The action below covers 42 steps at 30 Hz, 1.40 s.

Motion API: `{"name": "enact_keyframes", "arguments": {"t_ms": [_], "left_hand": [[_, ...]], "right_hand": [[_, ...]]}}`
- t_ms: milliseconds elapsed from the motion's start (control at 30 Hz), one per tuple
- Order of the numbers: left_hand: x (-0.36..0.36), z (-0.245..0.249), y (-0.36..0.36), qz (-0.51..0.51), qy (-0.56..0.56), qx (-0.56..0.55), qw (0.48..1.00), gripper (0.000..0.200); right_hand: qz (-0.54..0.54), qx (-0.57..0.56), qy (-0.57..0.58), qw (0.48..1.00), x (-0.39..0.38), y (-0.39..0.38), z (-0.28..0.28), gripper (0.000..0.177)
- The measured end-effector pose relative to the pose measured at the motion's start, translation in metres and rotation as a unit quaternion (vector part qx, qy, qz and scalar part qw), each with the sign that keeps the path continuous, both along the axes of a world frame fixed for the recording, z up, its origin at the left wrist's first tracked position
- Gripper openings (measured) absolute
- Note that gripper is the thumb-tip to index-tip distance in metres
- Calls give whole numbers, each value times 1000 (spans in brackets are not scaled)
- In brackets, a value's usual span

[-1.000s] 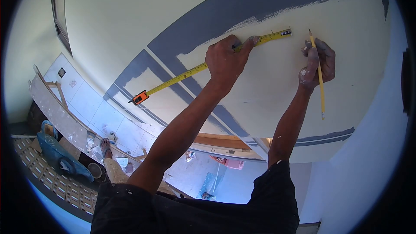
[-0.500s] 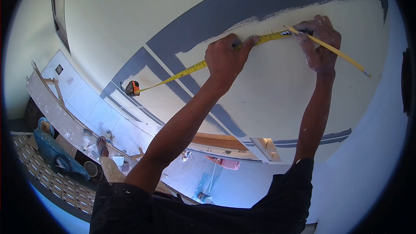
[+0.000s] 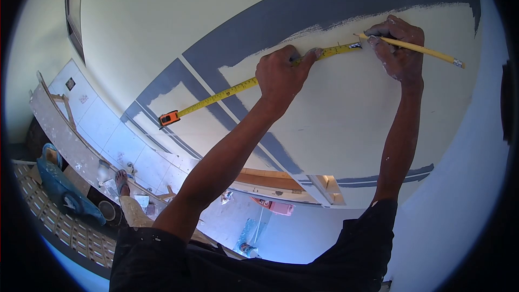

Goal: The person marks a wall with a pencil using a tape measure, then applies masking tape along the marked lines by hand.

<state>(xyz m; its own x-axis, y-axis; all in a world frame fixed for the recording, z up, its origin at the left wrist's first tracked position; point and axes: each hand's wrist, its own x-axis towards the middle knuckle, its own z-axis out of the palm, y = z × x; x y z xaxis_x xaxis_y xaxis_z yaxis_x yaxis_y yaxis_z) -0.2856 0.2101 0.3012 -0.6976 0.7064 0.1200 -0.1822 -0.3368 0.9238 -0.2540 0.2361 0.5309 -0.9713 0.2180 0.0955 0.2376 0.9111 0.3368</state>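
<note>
My left hand [image 3: 283,75] pinches the yellow blade of a tape measure [image 3: 221,95] against the wall. The orange and black tape case [image 3: 169,118] hangs at the blade's left end, over the painted stripes. To the right, the blade's metal-tipped end lies just short of my right hand [image 3: 399,46]. That hand is closed on a yellow pencil [image 3: 427,51], its point toward the wall close to the blade tip. The wall [image 3: 335,113] is cream, with dark grey painted bands [image 3: 313,8] whose inner edges are rough.
Low on the left, a paint-spattered plank [image 3: 81,135] runs past a blue container [image 3: 67,189] and a slatted surface [image 3: 65,221]. A foot [image 3: 122,183] rests beside the plank. Farther down are a pink object [image 3: 281,208] and a framed wooden opening [image 3: 270,178].
The tape case has turned and the blade lies flatter toward me. The pencil has tilted closer to level. My left hand keeps its hold on the blade.
</note>
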Motion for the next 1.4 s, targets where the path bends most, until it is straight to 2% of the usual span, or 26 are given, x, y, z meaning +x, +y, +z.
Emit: {"name": "enact_keyframes", "arguments": {"t_ms": [133,200,333,433,533,700,800,1133,1200,1400], "left_hand": [[2,-1,2,9,9,1,1000,47],[2,-4,2,7,13,-1,1000,47],[3,-11,4,13,18,29,999,46],[3,-13,2,8,7,37,999,44],[2,-15,1,9,-3,48,999,41],[0,-19,2,5,-3,62,998,38],[0,-21,1,-3,0,54,999,38],[-2,-23,4,-22,-1,42,999,39],[-2,-22,3,-16,-6,47,999,40],[-2,-22,2,-9,7,66,998,38]], "right_hand": [[12,-36,11,999,3,4,5,13],[17,-77,68,995,4,4,4,14],[42,-109,94,989,5,4,4,13],[13,-123,115,986,12,1,0,12],[12,-101,108,989,20,-2,-4,11],[94,-25,105,990,32,6,-5,12],[63,-47,131,988,33,3,-6,13],[73,-33,111,991,31,4,-8,11],[58,24,76,995,30,0,-8,12],[80,72,45,993,32,2,-11,14]]}}
